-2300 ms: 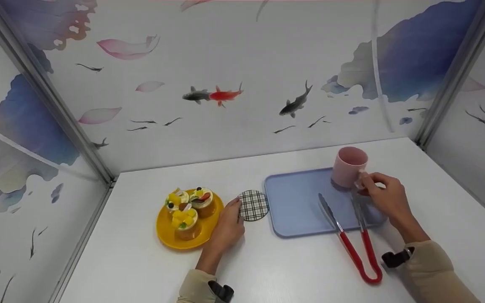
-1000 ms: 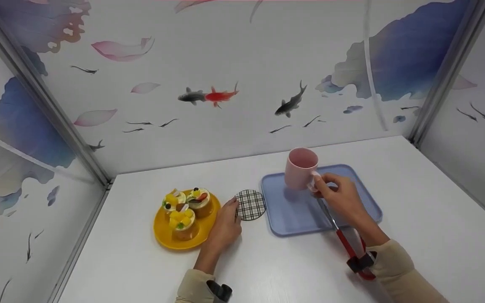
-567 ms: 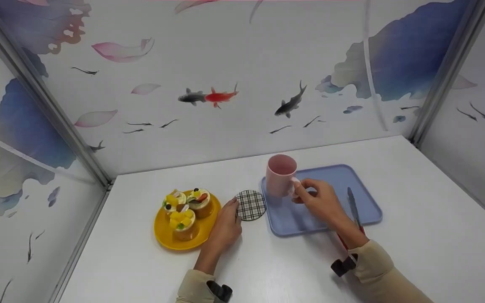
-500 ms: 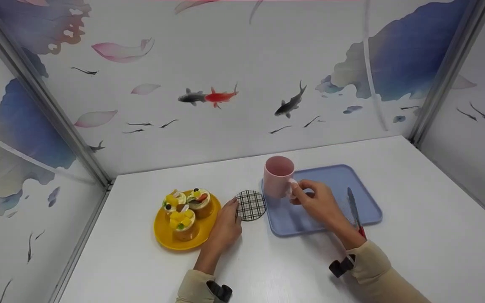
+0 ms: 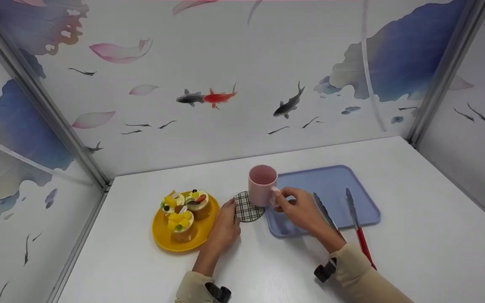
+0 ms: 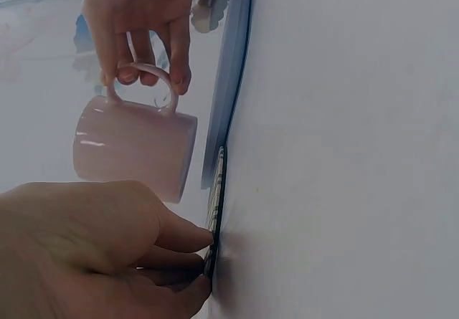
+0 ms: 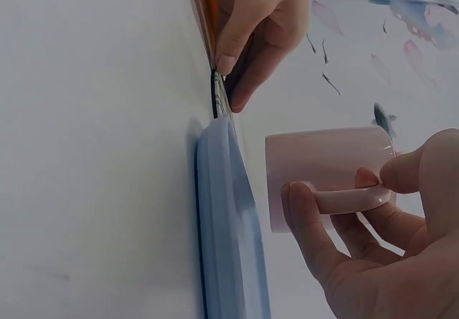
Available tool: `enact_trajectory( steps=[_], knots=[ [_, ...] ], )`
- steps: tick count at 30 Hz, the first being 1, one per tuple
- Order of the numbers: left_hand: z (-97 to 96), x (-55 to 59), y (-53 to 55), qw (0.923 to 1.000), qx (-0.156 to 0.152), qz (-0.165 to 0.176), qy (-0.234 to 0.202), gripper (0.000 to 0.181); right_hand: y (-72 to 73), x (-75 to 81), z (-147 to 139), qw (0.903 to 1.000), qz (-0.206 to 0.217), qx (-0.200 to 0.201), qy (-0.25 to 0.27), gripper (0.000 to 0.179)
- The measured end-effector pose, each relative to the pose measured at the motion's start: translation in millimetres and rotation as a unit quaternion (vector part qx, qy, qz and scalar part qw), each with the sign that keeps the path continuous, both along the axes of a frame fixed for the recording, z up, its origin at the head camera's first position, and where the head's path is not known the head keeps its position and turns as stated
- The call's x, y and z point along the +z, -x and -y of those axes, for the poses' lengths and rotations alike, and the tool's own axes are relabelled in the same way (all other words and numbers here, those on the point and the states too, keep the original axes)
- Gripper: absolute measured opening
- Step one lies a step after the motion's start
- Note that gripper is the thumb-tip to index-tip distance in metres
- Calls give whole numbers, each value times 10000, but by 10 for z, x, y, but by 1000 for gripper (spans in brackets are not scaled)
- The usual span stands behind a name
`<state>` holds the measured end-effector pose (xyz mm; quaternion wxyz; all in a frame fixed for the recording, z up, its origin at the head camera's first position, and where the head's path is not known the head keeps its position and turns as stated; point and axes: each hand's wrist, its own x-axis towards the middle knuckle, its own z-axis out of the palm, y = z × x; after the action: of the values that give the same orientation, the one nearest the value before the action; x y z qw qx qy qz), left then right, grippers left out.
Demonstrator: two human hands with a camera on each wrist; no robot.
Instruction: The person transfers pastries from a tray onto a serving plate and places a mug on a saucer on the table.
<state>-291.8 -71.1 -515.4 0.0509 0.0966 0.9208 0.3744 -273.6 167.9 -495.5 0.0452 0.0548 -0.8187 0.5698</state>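
Observation:
By its handle, my right hand (image 5: 299, 210) holds a pink mug (image 5: 262, 187) upright. In the wrist views a gap shows between the mug's base and the round checked coaster (image 5: 246, 212); in the head view the mug covers part of that coaster. My left hand (image 5: 224, 229) pinches the coaster's left edge between thumb and fingers, seen close up in the left wrist view, where the mug (image 6: 136, 147) hangs just beyond the knuckles. The coaster lies on the white table, against the left edge of a blue tray (image 5: 331, 181).
Tongs (image 5: 362, 240) with red handles lie across the tray's front edge, partly hidden by my right forearm. A yellow plate (image 5: 162, 235) with several fruit-topped cupcakes (image 5: 181, 221) stands left of my left hand. Printed walls enclose the table's back and sides.
My right hand has carried the mug leftward from the tray's far right corner, across the tray, to over the coaster. The left hand has stayed at the coaster's edge.

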Motion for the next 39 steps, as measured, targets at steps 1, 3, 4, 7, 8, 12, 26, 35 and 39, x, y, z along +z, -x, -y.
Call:
enact_trajectory(
  steps=[1,3,4,7,8,12,26,35,39],
  knots=[
    [2,-1,-1,10000,12,15,5,57,1,-14,25,10000,7,11,21,31],
    [5,0,-6,10000,27,58,1,58,3,-43,69,10000,-4,15,33,30],
    [6,0,-7,10000,34,77,-1,58,4,-53,91,10000,-16,6,28,30],
    [5,5,-13,10000,48,80,-20,58,13,-77,143,10000,-20,-12,-31,29],
    [4,6,-16,10000,55,62,-1,58,20,-82,159,10000,-30,17,-15,30],
    [-4,12,-28,9999,121,96,66,60,39,-90,208,9999,-80,119,28,32],
    [1,-2,-30,9999,63,29,-146,65,78,-122,378,9996,-141,254,-7,34],
    [-24,8,-68,9990,236,321,-194,72,54,-159,383,9988,-166,392,-251,39],
    [-29,18,-74,9994,141,256,-182,72,54,-153,340,9979,-240,526,-301,34]
  ],
)
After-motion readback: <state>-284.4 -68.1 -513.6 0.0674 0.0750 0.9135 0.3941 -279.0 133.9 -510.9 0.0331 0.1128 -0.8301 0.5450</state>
